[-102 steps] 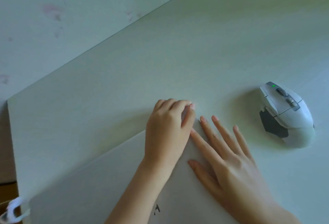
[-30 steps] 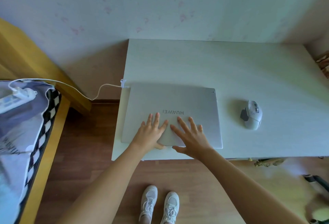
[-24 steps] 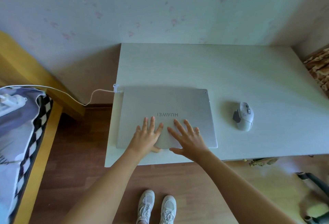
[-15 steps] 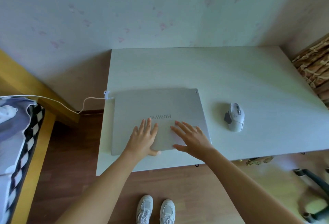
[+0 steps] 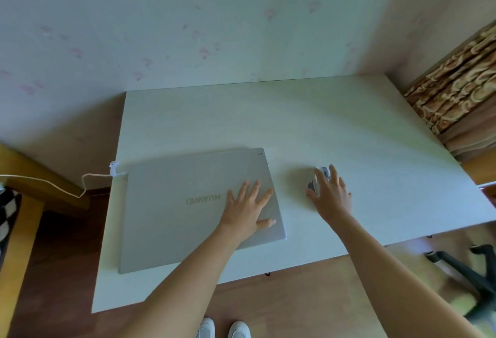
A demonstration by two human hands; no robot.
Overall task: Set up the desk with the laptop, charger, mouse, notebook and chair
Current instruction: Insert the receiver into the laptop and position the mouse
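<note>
A closed silver laptop (image 5: 188, 203) lies on the left half of the white desk (image 5: 322, 128), its logo facing away from me. My left hand (image 5: 248, 210) rests flat on the lid near its right edge, fingers spread. A white charger cable (image 5: 94, 175) plugs into the laptop's left side and trails off to the left. My right hand (image 5: 331, 196) lies over the white mouse (image 5: 320, 176) to the right of the laptop, fingers fairly straight; only the mouse's front and left side show. No notebook is in view.
A black chair base (image 5: 461, 265) stands on the wooden floor at the lower right. A patterned curtain (image 5: 456, 90) hangs beside the desk's right end. A wooden bed frame (image 5: 16, 203) and checked bedding sit at the left. My white shoes (image 5: 222, 328) are below the desk edge.
My right hand left the laptop lid and moved right onto the mouse. My left hand slid toward the lid's right side. The view shifted to the right.
</note>
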